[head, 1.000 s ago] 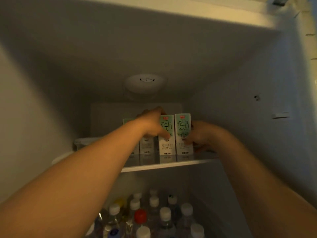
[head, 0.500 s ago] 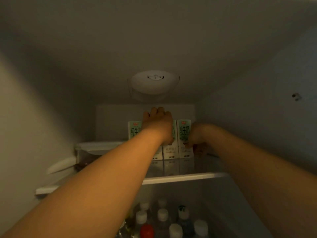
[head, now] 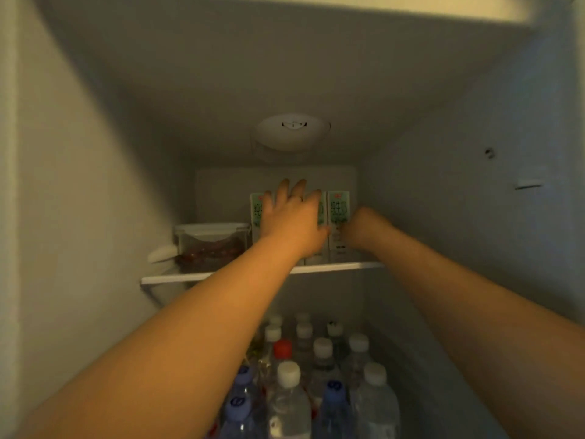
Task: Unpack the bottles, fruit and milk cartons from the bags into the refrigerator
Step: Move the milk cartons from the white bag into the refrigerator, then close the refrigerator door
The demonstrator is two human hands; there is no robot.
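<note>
Milk cartons (head: 338, 210) stand in a row at the back of the fridge's upper shelf (head: 348, 266). Left hand (head: 292, 217) lies across the middle ones, fingers (head: 299, 188) spread and straight, gripping nothing. Right hand (head: 364, 228) is up against the rightmost carton, but I can't tell if it's actually holding it. Clear food box (head: 210, 242) sits to the left, and bottles (head: 289, 403) crowd below.

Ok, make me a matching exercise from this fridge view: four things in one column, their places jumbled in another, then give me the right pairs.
Things:
1 milk cartons
2 clear lidded container
3 bottles
4 round white fitting

Places:
A below the shelf
B on the fridge ceiling
C left end of the shelf
D upright, middle of the shelf

Pairs: 1-D, 2-C, 3-A, 4-B
</note>
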